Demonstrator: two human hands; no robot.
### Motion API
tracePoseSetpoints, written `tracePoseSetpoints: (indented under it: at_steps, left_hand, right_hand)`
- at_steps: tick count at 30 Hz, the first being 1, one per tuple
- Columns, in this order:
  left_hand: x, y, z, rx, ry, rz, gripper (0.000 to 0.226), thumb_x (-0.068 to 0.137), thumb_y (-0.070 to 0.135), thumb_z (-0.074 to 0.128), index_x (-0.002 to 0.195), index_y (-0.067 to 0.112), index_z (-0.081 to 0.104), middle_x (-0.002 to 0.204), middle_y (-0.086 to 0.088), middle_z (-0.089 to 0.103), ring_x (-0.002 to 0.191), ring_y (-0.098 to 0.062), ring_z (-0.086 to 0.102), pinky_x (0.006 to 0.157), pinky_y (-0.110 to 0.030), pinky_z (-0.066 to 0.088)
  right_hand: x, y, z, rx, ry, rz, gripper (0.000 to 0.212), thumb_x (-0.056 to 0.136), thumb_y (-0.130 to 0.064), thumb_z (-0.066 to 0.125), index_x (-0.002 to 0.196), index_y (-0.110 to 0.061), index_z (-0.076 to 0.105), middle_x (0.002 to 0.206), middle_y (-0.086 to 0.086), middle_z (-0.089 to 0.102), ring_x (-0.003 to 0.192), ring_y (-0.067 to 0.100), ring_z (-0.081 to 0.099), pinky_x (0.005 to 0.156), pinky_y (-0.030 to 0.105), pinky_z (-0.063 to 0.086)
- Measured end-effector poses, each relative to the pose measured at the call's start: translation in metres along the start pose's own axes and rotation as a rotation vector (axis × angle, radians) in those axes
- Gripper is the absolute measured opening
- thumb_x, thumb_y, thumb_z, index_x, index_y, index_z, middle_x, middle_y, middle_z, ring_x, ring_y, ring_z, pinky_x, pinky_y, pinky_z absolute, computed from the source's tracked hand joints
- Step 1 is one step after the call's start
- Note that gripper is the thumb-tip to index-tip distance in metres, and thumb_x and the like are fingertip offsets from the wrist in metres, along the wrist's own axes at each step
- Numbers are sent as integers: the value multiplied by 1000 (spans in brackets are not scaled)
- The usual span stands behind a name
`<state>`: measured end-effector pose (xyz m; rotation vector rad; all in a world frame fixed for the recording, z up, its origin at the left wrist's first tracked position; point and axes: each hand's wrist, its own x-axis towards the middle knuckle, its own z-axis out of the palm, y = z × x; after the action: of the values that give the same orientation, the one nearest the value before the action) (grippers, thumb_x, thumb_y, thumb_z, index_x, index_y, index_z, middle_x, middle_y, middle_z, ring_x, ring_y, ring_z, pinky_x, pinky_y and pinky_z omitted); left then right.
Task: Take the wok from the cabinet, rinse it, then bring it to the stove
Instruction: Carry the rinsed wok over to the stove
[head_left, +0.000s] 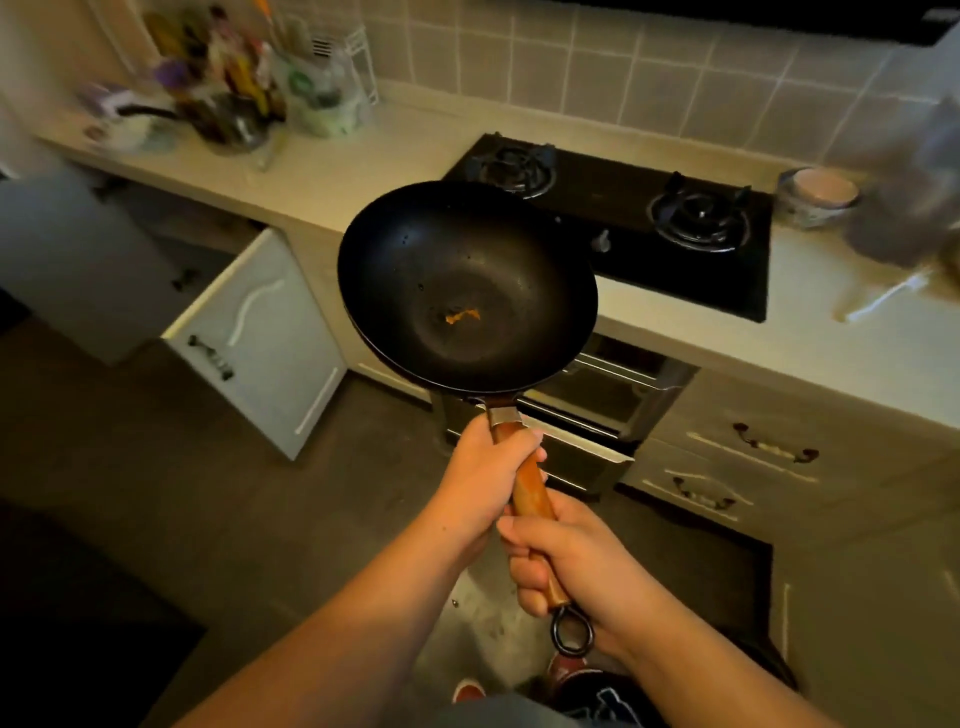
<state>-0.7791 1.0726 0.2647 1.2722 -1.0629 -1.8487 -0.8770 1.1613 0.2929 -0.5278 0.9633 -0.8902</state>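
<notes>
A black wok (467, 283) with a small orange speck in its bottom hangs in the air in front of the counter, its far rim just short of the black two-burner gas stove (618, 218). Its wooden handle (530, 483) points toward me and ends in a metal ring. My left hand (483, 467) grips the handle near the wok. My right hand (571, 561) grips it lower, close to the ring. Below the stove a cabinet compartment (587, 405) stands open with a wire rack inside.
A white cabinet door (260, 338) stands open at the left. Bottles, bags and utensils (234, 88) crowd the counter's far left. A bowl (818, 195) sits right of the stove. Drawers with dark handles (774, 447) are at the right. The floor below is bare concrete.
</notes>
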Motion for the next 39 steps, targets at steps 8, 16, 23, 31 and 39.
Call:
tracePoseSetpoints:
  at_steps: [8,16,23,31,39]
  left_hand:
    - [62,43,-75,28,97,57,23,93,19,62,113,7,59,78,-1,67,67,-11,67,68,-29,56]
    - [173,106,-129,44,164,114,18,93,27,62,107,17,57,70,7,70,68,-10,69,63,-22,57]
    - [251,168,-156,79,196,215,21,90,21,60,73,32,65,64,6,65,60,-9,65,59,-25,56]
    - [315,213,-202,133,121,219,12,97,12,55,89,4,58,66,-3,62,58,-8,64,57,-22,55]
    - [396,248,-273,193,-33,130,11,94,18,60,101,10,58,76,-2,67,65,-11,69,61,-29,55]
  right_hand:
    - [102,-37,27,-99,-172,25,12,93,-3,54,86,-11,51,57,0,48,42,9,46,39,21,40]
    - [234,-117,29,-214,-214,71,8,90,-7,58,90,-12,52,59,-1,48,44,9,47,40,23,43]
    - [319,-179,44,-191,-238,82,14,93,0,53,89,-12,46,60,3,43,42,9,44,37,22,39]
    - [395,-214,65,-256,-178,75,11,93,-7,56,86,-13,51,53,-5,49,43,8,47,40,23,42]
    - [471,-221,111,-236,-40,-90,8,92,-16,58,89,-11,53,57,1,49,47,13,47,46,24,45]
